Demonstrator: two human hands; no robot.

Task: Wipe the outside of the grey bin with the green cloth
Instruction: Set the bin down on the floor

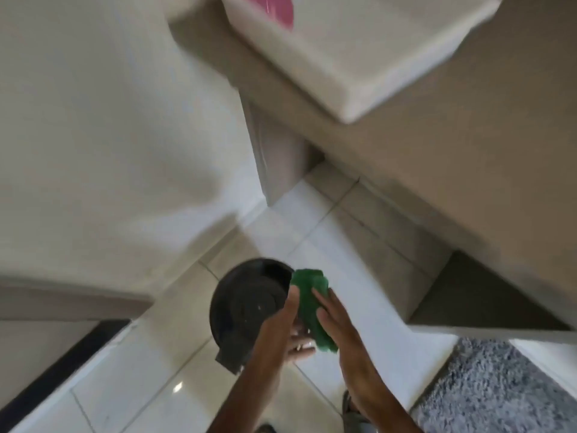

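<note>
Now: cloth against the bin's side

Down on the floor [193, 385] stands the bin [246, 304], seen from above, its long axis upright and its side wall mostly hidden. The cloth [309, 303], bunched, lies on the bin's right flank. Both hands grasp it: the left hand [290, 326] beside the rim, the right hand [335, 320] flat over the cloth. With both hands equally near, the wipe likely runs down that wall.

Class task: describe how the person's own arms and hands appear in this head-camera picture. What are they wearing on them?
Both forearms are bare: no sleeves, gloves, watch or bracelet show. The left hand and right hand carry no visible rings, though motion blur hides fine detail. Fingernails look short.
</note>
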